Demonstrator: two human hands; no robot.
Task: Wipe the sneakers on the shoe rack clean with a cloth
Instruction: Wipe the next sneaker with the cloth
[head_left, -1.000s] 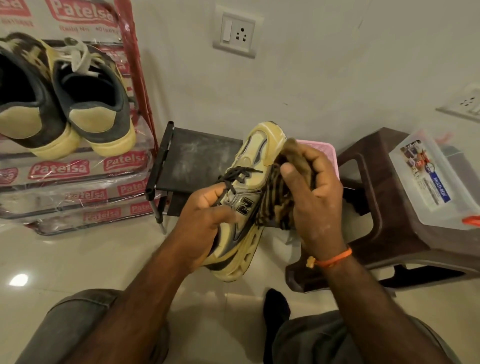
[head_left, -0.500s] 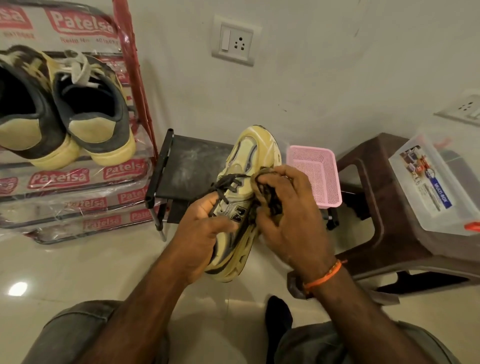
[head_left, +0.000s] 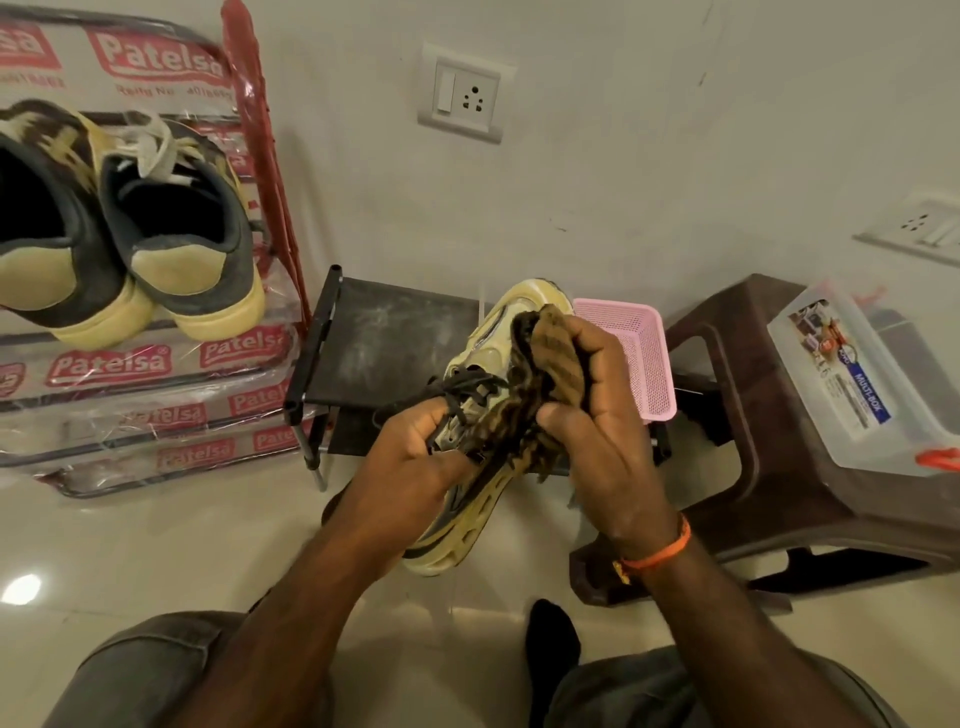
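Note:
A cream and grey sneaker (head_left: 480, 499) with black laces is held in the air, toe pointing away from me. My left hand (head_left: 410, 457) grips it around the laces and tongue. A brown striped cloth (head_left: 545, 374) is bunched in my right hand (head_left: 602, 436), which presses it against the sneaker's right side near the toe. Two grey and yellow sneakers (head_left: 171, 249) stand heel-out on the plastic-wrapped shoe rack (head_left: 124, 364) at the left.
A low black rack (head_left: 379, 343) stands behind the held sneaker, with a pink basket (head_left: 644, 353) beside it. A brown plastic stool (head_left: 748, 415) at the right carries a clear plastic box (head_left: 852, 395). My knees and a dark sock (head_left: 550, 644) fill the bottom.
My right hand with the cloth slid down toward the laces and then back up toward the toe. The left hand kept its hold on the sneaker.

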